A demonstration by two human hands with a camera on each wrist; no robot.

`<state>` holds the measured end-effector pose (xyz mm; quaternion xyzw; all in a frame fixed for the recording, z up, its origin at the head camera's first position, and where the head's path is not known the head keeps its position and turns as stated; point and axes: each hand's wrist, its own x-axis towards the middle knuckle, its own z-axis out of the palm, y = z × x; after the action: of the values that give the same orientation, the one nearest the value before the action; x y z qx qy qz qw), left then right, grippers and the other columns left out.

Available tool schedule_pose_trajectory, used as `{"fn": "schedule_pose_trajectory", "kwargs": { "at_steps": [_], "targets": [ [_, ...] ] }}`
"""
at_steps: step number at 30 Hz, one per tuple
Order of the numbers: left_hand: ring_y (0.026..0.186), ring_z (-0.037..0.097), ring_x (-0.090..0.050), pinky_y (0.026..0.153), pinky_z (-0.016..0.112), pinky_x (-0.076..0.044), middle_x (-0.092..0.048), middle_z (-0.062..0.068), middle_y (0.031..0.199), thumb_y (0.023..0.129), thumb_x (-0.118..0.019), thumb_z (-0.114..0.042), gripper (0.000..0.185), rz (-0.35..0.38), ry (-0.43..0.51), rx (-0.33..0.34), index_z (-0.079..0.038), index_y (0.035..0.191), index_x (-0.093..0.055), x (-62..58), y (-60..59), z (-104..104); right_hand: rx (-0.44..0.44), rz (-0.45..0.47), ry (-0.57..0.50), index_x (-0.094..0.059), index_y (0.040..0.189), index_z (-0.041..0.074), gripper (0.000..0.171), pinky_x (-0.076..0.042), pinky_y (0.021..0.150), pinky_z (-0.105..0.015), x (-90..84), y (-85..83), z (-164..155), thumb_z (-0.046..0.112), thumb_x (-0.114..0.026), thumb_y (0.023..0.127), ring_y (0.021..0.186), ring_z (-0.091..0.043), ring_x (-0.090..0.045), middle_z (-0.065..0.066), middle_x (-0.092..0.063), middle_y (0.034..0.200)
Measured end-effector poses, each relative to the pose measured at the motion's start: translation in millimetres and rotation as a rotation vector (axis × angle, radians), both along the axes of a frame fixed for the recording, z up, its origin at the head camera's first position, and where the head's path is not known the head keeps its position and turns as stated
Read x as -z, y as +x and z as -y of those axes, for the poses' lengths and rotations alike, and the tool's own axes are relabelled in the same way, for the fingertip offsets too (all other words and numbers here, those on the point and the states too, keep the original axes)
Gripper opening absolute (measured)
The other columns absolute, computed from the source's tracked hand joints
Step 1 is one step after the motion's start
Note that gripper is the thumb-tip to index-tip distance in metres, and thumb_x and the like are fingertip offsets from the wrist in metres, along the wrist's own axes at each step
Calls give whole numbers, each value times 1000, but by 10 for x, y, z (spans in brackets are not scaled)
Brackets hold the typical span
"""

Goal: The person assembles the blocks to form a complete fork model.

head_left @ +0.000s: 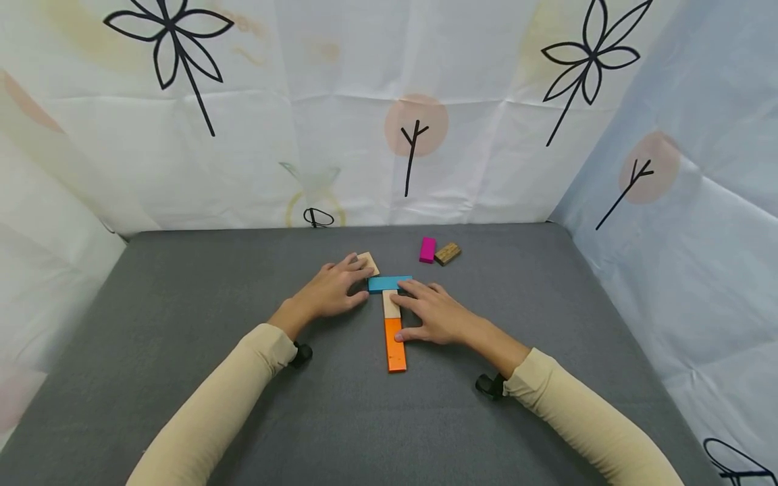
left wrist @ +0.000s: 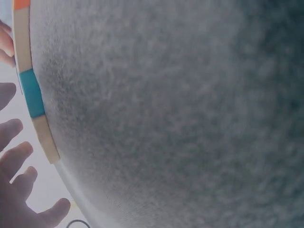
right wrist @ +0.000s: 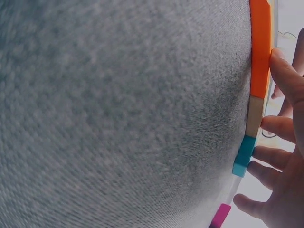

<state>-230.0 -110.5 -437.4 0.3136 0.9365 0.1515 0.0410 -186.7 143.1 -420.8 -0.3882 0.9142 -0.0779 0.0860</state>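
In the head view an orange block [head_left: 395,351] lies lengthwise, meeting a plain wooden block [head_left: 392,307] at its far end. Across that block's far end lies a blue block [head_left: 390,283]. Another plain wooden block [head_left: 368,262] sits beyond its left end, partly covered by my left hand [head_left: 334,289]. That hand is spread, its fingertips at this wooden block and its thumb close to the blue one. My right hand [head_left: 439,314] has its fingers spread too. In the right wrist view its thumb touches the orange block [right wrist: 261,52], while other fingertips reach the wooden and blue blocks [right wrist: 245,156].
Farther back on the grey table [head_left: 516,290] lie a magenta block [head_left: 427,250] and a brown wood-grain block [head_left: 448,254], close together. White printed cloth [head_left: 340,121] stands behind the table, with more at both sides.
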Motion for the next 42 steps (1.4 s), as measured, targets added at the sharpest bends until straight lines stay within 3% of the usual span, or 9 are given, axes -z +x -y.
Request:
{"fn": "schedule_pose_trajectory", "kwargs": {
  "at_steps": [10,19,25,33,37,42],
  "targets": [
    [135,26,-28,100,56,-29,-33,8,147,93,-50,-42,55,-87,-34,99,-15,140,-43,39,203,-49,21,-64,-43,-38,141,6,84,-27,102,-52,11,17,-13,61,-58,80,133,-28,-30,-14,-32,146],
    [132,24,-34,100,58,-28,-35,10,146,94,-47,-45,53,-106,-44,206,-16,138,-46,3,412,-141,107,-82,20,-36,142,4,95,-26,103,-51,15,43,-21,71,-52,77,135,-27,-27,-13,-29,148],
    [134,26,-30,100,60,-27,-35,7,146,94,-44,-47,51,-124,-64,224,-20,138,-46,37,428,-168,99,-92,30,-37,141,4,94,-27,103,-51,4,47,-22,71,-51,77,134,-27,-30,-13,-30,147],
    [135,23,-29,100,61,-25,-34,3,147,94,-43,-49,50,-71,-92,206,-25,139,-45,42,435,-185,113,-83,24,-42,139,6,90,-27,102,-53,7,11,-27,71,-51,77,132,-26,-33,-11,-34,145],
    [135,23,-30,99,62,-26,-36,4,146,93,-47,-47,49,-59,-95,209,-25,138,-46,20,424,-195,141,-102,-45,-45,138,7,81,-26,102,-54,8,-78,-77,66,-51,81,130,-24,-36,-10,-40,142],
    [134,23,-31,98,60,-28,-36,3,146,93,-49,-45,48,-51,-116,208,-26,137,-47,-1,415,-195,208,-115,-110,-41,140,6,73,-22,104,-54,14,-260,-176,57,-50,88,134,-25,-30,-11,-36,145]
  ]
}}
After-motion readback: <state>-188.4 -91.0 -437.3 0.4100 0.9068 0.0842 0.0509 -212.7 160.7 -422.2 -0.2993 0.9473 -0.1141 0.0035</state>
